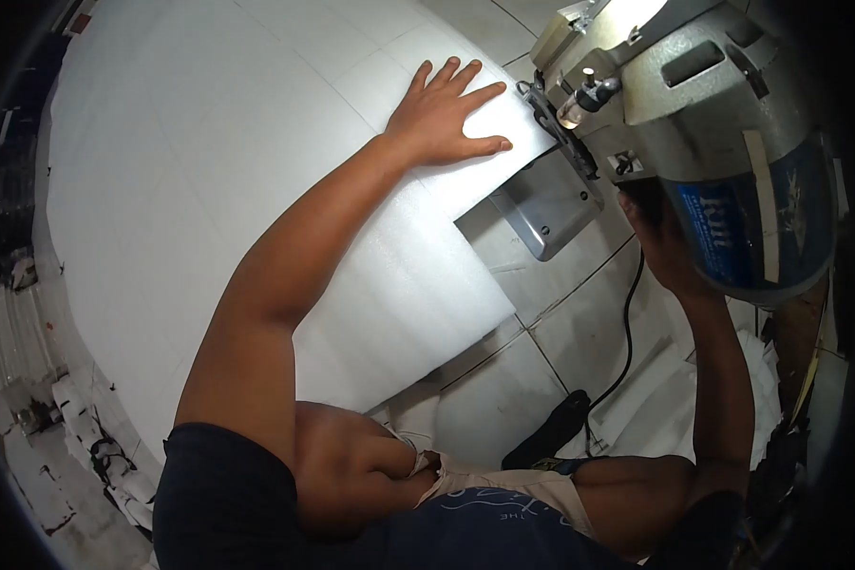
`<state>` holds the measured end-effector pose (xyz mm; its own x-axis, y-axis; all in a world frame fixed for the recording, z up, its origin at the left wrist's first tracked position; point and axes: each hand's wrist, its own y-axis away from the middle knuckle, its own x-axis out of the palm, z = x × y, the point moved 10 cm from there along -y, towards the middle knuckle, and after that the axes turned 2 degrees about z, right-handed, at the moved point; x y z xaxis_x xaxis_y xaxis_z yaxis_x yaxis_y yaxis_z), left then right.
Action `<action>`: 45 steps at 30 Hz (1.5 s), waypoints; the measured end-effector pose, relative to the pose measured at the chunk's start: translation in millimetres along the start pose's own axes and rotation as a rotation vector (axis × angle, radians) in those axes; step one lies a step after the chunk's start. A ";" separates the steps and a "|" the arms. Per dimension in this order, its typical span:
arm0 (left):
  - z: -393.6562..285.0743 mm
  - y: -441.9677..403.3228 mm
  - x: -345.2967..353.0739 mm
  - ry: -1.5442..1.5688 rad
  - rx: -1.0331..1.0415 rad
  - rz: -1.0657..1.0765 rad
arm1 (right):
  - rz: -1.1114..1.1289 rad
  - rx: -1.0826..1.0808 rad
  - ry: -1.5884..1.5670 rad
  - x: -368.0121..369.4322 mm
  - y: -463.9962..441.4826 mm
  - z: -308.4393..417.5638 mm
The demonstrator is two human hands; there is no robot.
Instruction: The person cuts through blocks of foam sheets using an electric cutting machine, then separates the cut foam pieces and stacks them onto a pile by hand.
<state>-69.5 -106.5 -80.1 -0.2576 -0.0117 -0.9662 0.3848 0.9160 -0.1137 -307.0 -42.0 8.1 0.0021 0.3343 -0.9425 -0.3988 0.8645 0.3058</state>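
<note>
My left hand (448,112) lies flat with spread fingers on a white foam sheet (342,313), near its cut edge. At the right stands an electric cloth cutting machine (731,180) with a grey and blue motor housing. Its metal base plate (546,209) reaches to the cut corner of the sheet. My right hand (670,252) is closed around the machine's dark handle, partly hidden behind the motor housing. The presser part (565,133) sits at the sheet's edge, a short way right of my left fingertips. The blade cannot be made out.
Pale floor tiles (484,380) show beneath and beside the sheet. A black cable (629,332) runs down from the machine past my foot (556,427). Crumpled white scraps (651,404) lie by my right arm. Dark and white piles (19,313) line the far left.
</note>
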 end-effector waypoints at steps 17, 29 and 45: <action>1.3 1.8 -2.3 0.032 -0.009 -0.006 | -0.098 -0.121 -0.029 -14.3 -22.9 17.1; 6.0 1.4 -8.5 0.083 0.000 -0.012 | -0.546 -0.339 0.039 -49.9 -29.0 49.7; 52.8 0.3 -30.6 0.564 -0.088 -0.052 | -0.590 -0.308 0.102 -43.1 -56.3 49.2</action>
<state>-14.7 -127.0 -62.8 -0.7169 0.1360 -0.6838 0.2901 0.9500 -0.1153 -239.5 -86.6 38.2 0.2191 -0.2110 -0.9526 -0.6007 0.7402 -0.3021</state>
